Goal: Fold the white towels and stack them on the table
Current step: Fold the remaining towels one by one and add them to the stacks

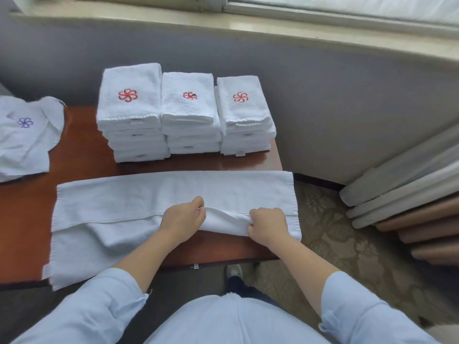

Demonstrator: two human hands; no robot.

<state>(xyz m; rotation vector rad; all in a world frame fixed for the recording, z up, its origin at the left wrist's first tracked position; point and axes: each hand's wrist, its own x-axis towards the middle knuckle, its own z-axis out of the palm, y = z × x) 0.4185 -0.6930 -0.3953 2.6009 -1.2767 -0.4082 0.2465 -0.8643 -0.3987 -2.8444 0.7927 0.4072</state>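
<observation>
Towel (154, 194) white, half-folded lengthwise, near edge pinched by both hands.

bare table (82, 155) lies between spread towel (149, 192) and towel stacks (188, 115).

Gray wall (323, 100) under a bright window (347, 6) w/ a pale sill (173, 23). Brown wood table (82, 155) on flowery carpet (335, 244). Gray & brown curtains (397, 192) hang at the rt.
</observation>
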